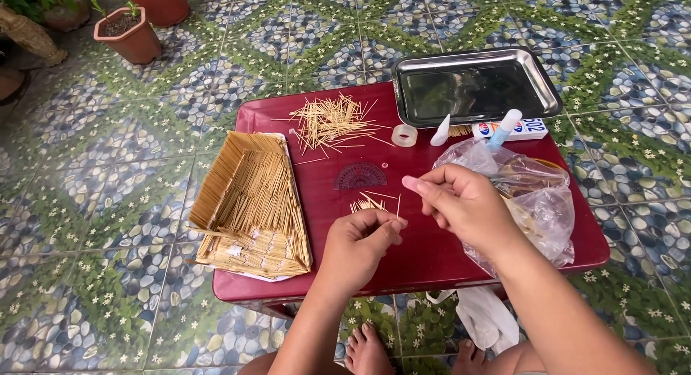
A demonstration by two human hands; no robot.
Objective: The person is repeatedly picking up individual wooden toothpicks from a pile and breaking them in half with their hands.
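A: Head view, quick. Our left hand (358, 244) is closed around a small bunch of toothpicks (367, 204), sticks fanning up out of the fist over the red table (425, 256).

B: Right hand (461, 202)?

A: Raised just beside the left, fingers pinched together near a single stick (398, 206) standing upright between the two hands. We cannot tell whether the fingertips actually grip it.

B: Around them?

A: A clear plastic bag (540, 195) lies under the right wrist. A protractor (360, 176) lies flat just above the bunch. Left side of the table, a toothpick house model (252, 202). Far side: a loose toothpick pile (331, 121), a tape roll (404, 135), a glue bottle (504, 127), a steel tray (475, 83).
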